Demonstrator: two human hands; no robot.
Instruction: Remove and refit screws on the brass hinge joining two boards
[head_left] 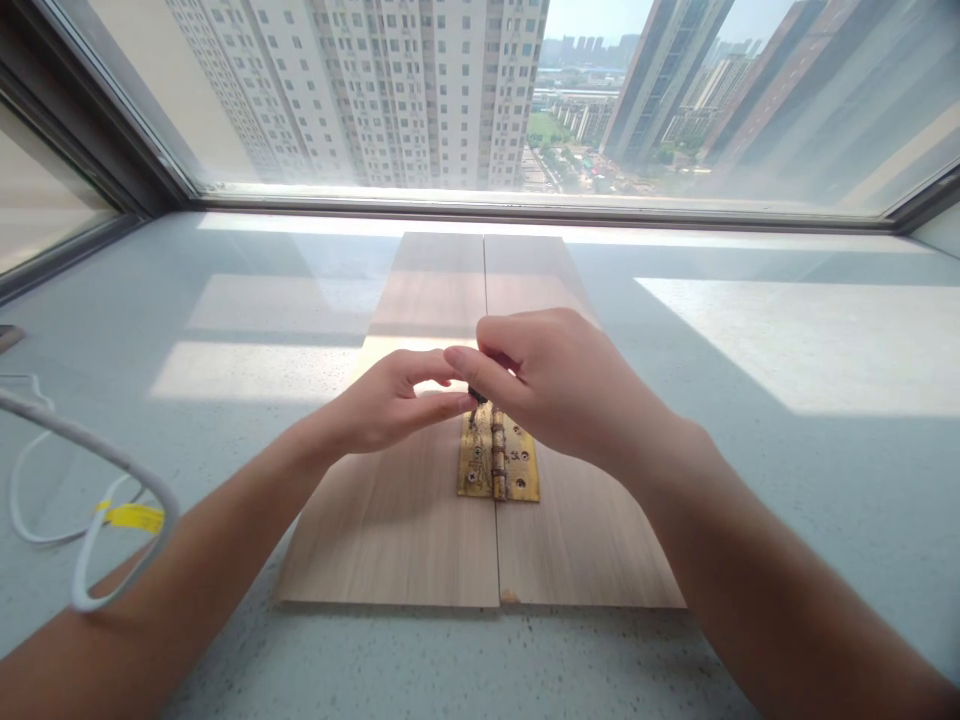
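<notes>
A brass-coloured hinge [499, 458] lies across two adjoining wooden boards [390, 550] on the surface [360, 665]. Over its far end, the left hand [390, 400] has its thumb at a small dark piece [478, 395], beside the curled right hand [559, 380] (whether either one pinches it, I cannot tell).

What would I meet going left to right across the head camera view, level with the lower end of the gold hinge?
White cable, left forearm, left board, gold hinge, right board, right forearm.
</notes>
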